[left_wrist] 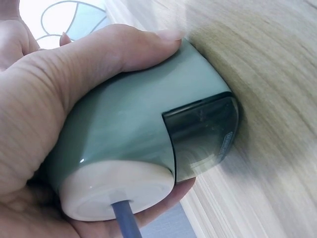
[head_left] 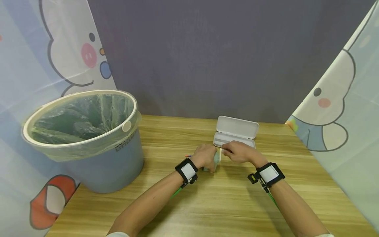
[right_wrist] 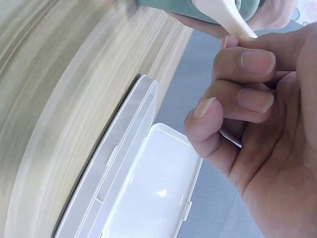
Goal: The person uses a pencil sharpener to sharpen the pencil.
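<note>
My left hand (head_left: 205, 155) grips a green pencil sharpener (left_wrist: 129, 109), holding it close over the table. Its thumb lies along the green body, beside a dark see-through shavings drawer (left_wrist: 205, 131). A blue-grey pencil (left_wrist: 127, 218) sticks out of the cream face of the sharpener; its tip is hidden inside. On the opposite side, my right hand (head_left: 241, 152) pinches the end of the sharpener's white crank arm (right_wrist: 229, 17) between thumb and forefinger, the other fingers curled in. Just behind the right hand is an open white pencil case (head_left: 237, 127).
A large blue bin (head_left: 103, 171) with a clear liner bag stands on the left of the wooden table (head_left: 225, 204). Behind the table rises a grey panel (head_left: 201, 59). Cartoon-printed sheets hang at both sides.
</note>
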